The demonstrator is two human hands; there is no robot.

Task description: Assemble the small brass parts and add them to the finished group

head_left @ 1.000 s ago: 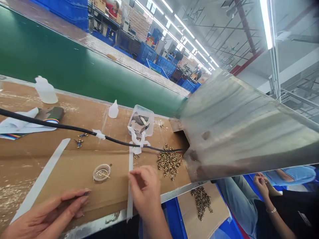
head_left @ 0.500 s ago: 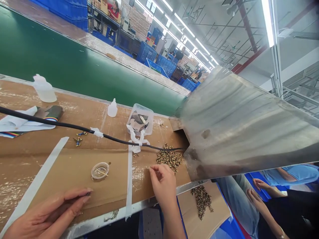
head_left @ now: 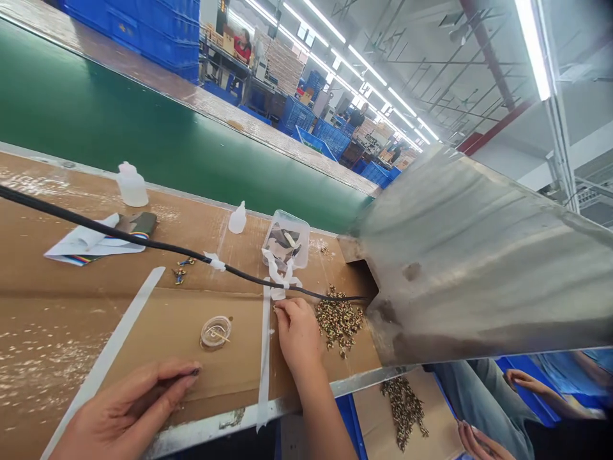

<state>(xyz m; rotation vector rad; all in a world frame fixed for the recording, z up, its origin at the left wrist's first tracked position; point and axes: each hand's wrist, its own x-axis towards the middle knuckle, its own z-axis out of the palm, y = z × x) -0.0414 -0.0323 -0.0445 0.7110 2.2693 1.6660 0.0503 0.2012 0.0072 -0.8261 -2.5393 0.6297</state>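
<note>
Small dark piece [head_left: 195, 371]: sits pinched between thumb and forefinger of the left hand [head_left: 117, 409], low over the cardboard [head_left: 177, 326] near the metal front edge [head_left: 205, 429]; too small to make out in detail. Other fingers curled behind, grip narrow.

Off to the right, the right hand [head_left: 299, 332] with fingertips drawn close together, just right of a white tape strip [head_left: 264, 364] and below a knot of white tape [head_left: 282, 279] on the black cable [head_left: 249, 276]. Cannot tell if holding anything there. Just beside that hand, on its right, a loose pile of small gold-and-dark pieces [head_left: 338, 319], under the end of the cable and near a tall metal panel [head_left: 479, 268].

Between both hands, farther back, a shallow clear dish [head_left: 205, 327] with a thin stick [head_left: 221, 336] lying across. Beyond the cable, a clear plastic box [head_left: 304, 241] with camouflage-patterned scraps inside, plus two white bottles [head_left: 131, 186], both upright. Toward the left, two tiny blue-and-gold figures [head_left: 179, 276] near a folded cloth [head_left: 136, 225]. At lower right, a second heap [head_left: 403, 409] on cardboard, near a hand of another person [head_left: 481, 444].
</note>
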